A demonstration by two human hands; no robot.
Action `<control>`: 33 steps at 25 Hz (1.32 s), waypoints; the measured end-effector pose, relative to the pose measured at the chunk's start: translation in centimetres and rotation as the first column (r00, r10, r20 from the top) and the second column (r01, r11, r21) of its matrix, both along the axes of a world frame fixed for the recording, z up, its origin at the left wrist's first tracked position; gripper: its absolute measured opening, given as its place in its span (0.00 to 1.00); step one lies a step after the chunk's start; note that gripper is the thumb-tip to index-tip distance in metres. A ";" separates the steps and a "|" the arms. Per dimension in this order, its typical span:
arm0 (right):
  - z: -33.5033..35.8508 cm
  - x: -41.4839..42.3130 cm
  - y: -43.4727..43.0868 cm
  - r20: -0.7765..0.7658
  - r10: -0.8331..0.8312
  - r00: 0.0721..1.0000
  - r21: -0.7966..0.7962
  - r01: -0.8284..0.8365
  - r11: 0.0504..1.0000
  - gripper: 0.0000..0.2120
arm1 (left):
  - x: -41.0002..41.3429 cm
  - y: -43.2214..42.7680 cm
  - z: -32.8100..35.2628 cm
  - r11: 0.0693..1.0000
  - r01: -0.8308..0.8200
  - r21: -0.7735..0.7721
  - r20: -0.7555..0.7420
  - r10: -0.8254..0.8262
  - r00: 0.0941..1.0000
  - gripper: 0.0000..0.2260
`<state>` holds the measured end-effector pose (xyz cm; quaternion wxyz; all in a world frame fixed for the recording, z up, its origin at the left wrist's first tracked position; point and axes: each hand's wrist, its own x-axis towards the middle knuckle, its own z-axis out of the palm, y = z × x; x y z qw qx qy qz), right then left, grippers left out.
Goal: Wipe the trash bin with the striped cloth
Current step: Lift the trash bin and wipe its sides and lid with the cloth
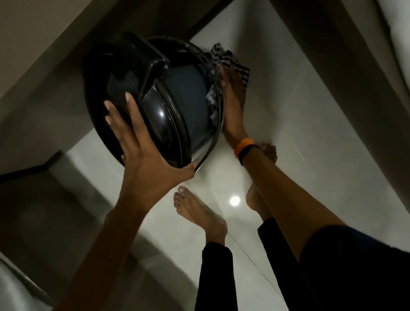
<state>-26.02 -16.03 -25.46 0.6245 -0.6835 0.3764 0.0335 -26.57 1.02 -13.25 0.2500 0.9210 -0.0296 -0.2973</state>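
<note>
A round black trash bin [168, 121] with a glossy lid is tilted up off the floor, its top facing me. My left hand [139, 153] grips the lid and rim on the near left side. My right hand [233, 102] is pressed against the bin's right side, holding the black-and-white striped cloth [228, 59]. Part of the cloth shows between the bin's wall and rim [212, 104]. An orange and black band [245, 149] circles my right wrist.
Glossy white floor tiles [305, 126] lie below, with a bright light reflection [234, 200]. My two bare feet [197, 213] stand under the bin. Dark brown furniture panels [63, 45] close in on the left and another [342, 55] on the right.
</note>
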 end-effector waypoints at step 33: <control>1.8 -5.6 3.3 -0.302 -0.244 0.922 0.503 0.371 0.780 0.25 | 5.8 -2.2 4.3 0.960 0.084 0.268 -0.017 -0.082 0.996 0.50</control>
